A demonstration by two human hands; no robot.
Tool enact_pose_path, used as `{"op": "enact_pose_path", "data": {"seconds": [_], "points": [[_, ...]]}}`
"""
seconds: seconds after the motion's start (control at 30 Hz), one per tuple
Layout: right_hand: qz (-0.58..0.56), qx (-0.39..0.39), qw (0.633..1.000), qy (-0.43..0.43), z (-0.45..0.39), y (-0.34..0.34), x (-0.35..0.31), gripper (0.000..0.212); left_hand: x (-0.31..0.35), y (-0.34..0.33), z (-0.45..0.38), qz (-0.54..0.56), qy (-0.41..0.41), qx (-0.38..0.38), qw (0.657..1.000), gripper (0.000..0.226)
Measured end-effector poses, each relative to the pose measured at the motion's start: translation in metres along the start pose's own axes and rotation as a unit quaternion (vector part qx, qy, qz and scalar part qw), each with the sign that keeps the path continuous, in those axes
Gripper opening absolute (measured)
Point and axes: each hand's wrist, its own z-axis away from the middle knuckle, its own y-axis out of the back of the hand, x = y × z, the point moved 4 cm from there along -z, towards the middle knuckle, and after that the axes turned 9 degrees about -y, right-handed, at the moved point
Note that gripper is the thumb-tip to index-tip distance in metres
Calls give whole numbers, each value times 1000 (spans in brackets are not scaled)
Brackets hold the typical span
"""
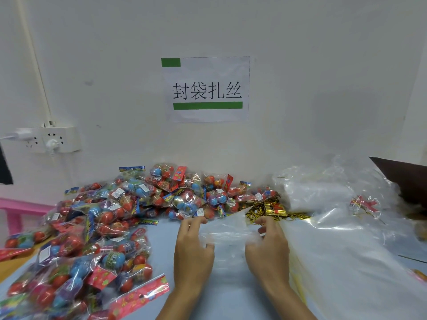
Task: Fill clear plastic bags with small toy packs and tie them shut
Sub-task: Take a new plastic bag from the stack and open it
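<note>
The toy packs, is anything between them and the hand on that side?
Nothing visible. The toy packs lie just beside the left hand on bare table. Both hands are busy, though: left and right hand hold a clear bag.

I see a clear plastic bag [227,236] lying flat and crinkled between my left hand [193,248] and right hand [268,248], both pinching its near edges. The toy packs [120,215], small clear pouches of red, blue and purple eggs with bright header cards, lie heaped to the left of and beyond my left hand. Gold twist ties [268,211] sit bunched just beyond my right fingertips, with a stack of clear bags [346,262] to its right.
</note>
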Motion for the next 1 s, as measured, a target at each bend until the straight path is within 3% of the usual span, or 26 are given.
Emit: {"op": "enact_pose_path", "data": {"seconds": [0.2, 0.4, 0.5, 0.6, 0.7, 0.83, 0.93, 1.0], "points": [[-5, -36, 997, 62, 5, -5, -8, 36, 2, -4, 2, -28, -16, -31, 999, 34], [22, 13, 999, 25, 3, 1, -6, 35, -5, 12, 0, -89, 40, 87, 991, 33], [40, 20, 999, 9, 3, 4, -4, 35, -4, 12, 0, -100, 45, 77, 991, 33], [22, 0, 1000, 5, -1, 5, -3, 38, 0, 8, 0, -159, -5, 19, 987, 55], [19, -7, 999, 29, 1, 4, -7, 43, 12, 3, 1, -231, -121, -29, 965, 82], [57, -19, 994, 94, 13, -3, -17, 44, 30, -6, 7, -275, -258, 0, 926, 69], [96, -26, 987, 127, 17, -6, -20, 46, 32, -3, 6, -279, -247, 16, 928, 41], [131, -17, 984, 119, 16, -7, -19, 47, 26, 3, 3, -261, -214, 32, 941, 35]]}}
